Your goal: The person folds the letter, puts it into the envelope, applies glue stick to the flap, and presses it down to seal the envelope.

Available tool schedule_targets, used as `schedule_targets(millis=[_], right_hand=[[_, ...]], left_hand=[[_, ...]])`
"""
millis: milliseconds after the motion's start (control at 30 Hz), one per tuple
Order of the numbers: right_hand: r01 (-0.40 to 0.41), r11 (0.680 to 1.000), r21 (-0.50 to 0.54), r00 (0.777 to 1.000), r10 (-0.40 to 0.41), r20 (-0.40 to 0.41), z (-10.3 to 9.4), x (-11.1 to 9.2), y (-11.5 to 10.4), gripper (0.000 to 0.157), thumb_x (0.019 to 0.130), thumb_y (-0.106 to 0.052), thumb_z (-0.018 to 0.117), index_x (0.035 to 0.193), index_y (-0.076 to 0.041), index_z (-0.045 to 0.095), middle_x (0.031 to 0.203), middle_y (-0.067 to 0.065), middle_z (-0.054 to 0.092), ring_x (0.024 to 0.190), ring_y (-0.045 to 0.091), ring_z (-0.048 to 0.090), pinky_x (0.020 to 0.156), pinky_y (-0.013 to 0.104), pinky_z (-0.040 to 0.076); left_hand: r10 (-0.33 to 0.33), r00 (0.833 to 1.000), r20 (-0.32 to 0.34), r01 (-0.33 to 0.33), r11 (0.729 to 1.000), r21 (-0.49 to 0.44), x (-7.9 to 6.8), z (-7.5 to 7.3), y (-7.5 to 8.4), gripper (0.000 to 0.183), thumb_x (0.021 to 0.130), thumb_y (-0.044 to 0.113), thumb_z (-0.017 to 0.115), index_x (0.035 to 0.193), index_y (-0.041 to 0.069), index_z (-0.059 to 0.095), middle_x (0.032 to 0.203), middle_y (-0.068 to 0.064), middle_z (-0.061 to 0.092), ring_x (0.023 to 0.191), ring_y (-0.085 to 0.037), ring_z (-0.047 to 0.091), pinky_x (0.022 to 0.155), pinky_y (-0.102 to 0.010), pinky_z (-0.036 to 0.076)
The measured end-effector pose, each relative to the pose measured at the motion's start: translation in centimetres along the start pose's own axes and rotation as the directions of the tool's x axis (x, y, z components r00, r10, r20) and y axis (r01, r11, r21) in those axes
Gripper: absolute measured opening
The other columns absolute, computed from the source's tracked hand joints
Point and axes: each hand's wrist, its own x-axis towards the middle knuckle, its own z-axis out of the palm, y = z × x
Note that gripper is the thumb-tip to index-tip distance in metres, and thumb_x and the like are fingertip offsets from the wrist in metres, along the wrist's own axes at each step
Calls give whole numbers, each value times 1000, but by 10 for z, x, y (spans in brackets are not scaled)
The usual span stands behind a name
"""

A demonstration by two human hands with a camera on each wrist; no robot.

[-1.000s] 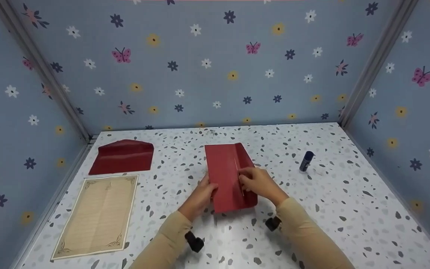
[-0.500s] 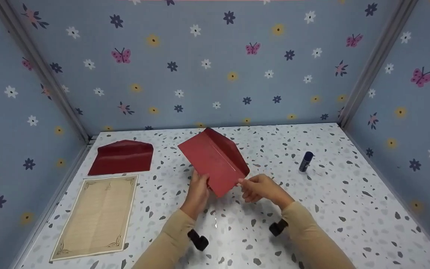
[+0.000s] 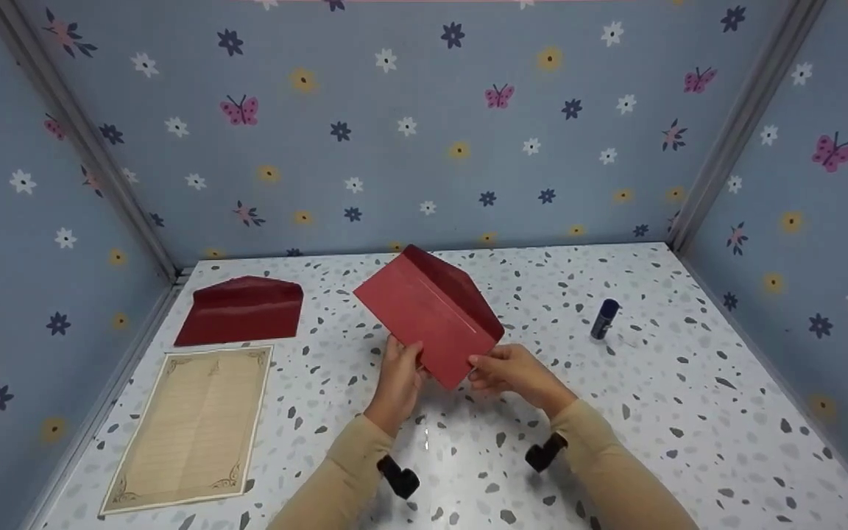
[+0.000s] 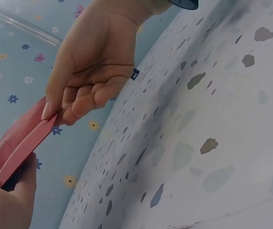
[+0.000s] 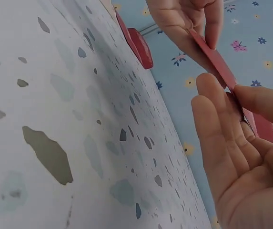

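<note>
A red envelope (image 3: pixel 431 313), its darker flap (image 3: pixel 461 285) raised on the far right side, is held tilted above the table between both hands. My left hand (image 3: pixel 397 383) grips its lower left edge, thumb on the front face and fingers behind. At the lower right corner my right hand (image 3: pixel 518 377) pinches the envelope between thumb and index finger. In the right wrist view the other fingers of the right hand (image 5: pixel 241 148) extend beneath the envelope (image 5: pixel 217 62). From the left wrist view, the envelope (image 4: pixel 26 138) appears edge-on between the two hands.
A second red envelope (image 3: pixel 244 316) with its flap up lies at the back left of the speckled table (image 3: pixel 659 412). In front of it is a beige sheet of paper (image 3: pixel 192 430) with ornate corners. A dark blue glue stick (image 3: pixel 604 319) stands at the right. Patterned walls (image 3: pixel 424 169) enclose the table.
The envelope has turned from nearly upright in view to slanting, its top swinging left and away. My right hand has shifted from the flap fold to the lower right corner.
</note>
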Motion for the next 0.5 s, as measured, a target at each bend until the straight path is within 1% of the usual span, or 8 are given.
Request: schedule_targets(millis=[100, 233, 333, 500], right_hand=[[-11, 1000, 14, 1000, 11, 6, -3, -1, 0, 30, 96, -24, 70, 108, 5, 67, 89, 12, 72, 78, 18, 72, 74, 33, 59], [-11, 1000, 11, 1000, 11, 12, -9, -3, 2, 28, 97, -23, 69, 106, 4, 67, 89, 12, 72, 78, 18, 71, 76, 35, 59], [-13, 1000, 2, 1000, 13, -1, -15, -5, 4, 25, 96, -22, 69, 104, 2, 67, 90, 12, 72, 79, 18, 71, 78, 37, 59], [-7, 1000, -8, 1000, 7, -23, -25, -7, 6, 22, 97, -22, 69, 100, 0, 67, 90, 12, 72, 79, 18, 71, 77, 38, 59]], left_hand=[[4, 999, -33, -4, 1000, -14, 2, -4, 3, 41, 105, 8, 41, 145, 9, 30, 139, -18, 49, 120, -27, 55, 89, -36, 52], [40, 996, -76, -44, 998, -51, 4, -12, 8, 42, 105, 8, 44, 145, 8, 32, 132, -18, 53, 110, -24, 60, 83, -33, 53], [68, 991, -114, -76, 995, -64, 6, -19, 13, 44, 104, 10, 46, 146, 7, 32, 132, -19, 54, 109, -23, 62, 85, -34, 55], [95, 986, -134, -104, 993, -59, 8, -29, 20, 44, 105, 12, 46, 147, 6, 32, 136, -20, 50, 114, -24, 61, 91, -36, 54]])
